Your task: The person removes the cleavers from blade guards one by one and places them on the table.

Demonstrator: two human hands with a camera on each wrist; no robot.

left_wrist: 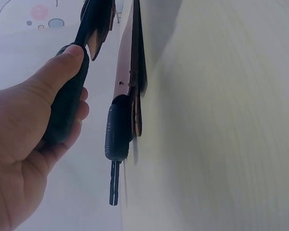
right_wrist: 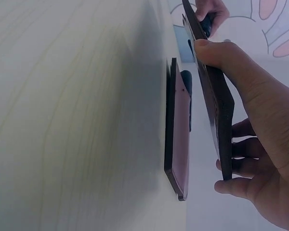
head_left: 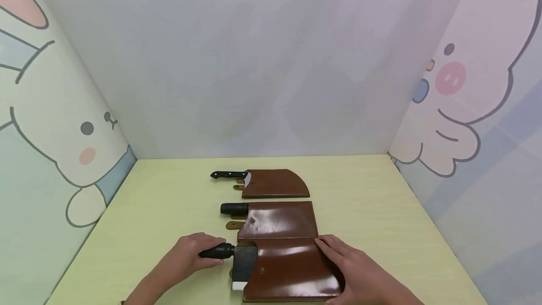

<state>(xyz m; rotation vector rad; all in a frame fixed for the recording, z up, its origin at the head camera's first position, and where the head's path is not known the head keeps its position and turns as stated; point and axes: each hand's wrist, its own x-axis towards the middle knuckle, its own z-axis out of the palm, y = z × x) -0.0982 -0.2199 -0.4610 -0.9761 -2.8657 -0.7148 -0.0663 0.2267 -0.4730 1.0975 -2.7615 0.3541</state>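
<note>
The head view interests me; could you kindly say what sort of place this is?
Probably an indoor booth: a pale tabletop bordered by a plain back wall and cartoon-printed side walls.

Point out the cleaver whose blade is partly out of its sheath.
In the head view, the cleaver is left of bottom centre, its handle in the left hand, its blade partly in the brown sheath the right hand holds.

A cleaver (head_left: 245, 263) is raised at the bottom centre of the head view, black handle pointing left, its dark, pale-edged blade partly inside a glossy brown sheath (head_left: 292, 271) that extends right and bears a snap stud.
</note>
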